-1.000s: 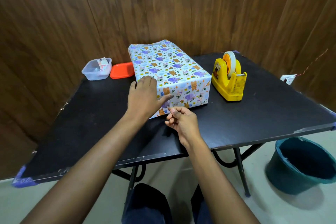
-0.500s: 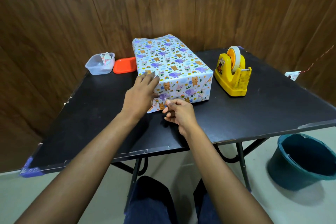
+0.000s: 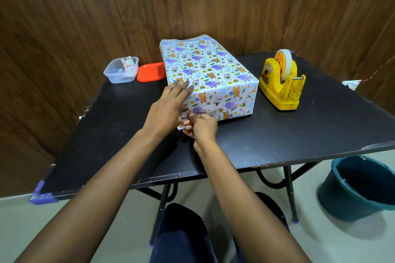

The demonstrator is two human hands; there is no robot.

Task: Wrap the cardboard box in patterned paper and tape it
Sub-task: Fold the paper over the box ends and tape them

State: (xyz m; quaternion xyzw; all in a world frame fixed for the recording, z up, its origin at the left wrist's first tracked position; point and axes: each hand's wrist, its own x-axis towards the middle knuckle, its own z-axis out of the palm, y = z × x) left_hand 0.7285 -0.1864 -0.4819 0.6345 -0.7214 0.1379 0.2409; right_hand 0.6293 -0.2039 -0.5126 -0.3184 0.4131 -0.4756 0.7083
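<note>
Hiding the wrapped box's (image 3: 208, 74) near-left corner: left hand (image 3: 168, 109) spread flat, right hand (image 3: 199, 127) pinching paper flap.

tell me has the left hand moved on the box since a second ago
Yes. The left hand has lifted off the box top and opened, its fingers now reaching past the near left corner, away from the tape dispenser.

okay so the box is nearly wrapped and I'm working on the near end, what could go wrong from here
The paper flap sticking out at the near corner could get creased in crooked. The left hand rests only lightly on the wrapped box, so it may slide while the right hand presses. The tape dispenser is a reach away.
</note>
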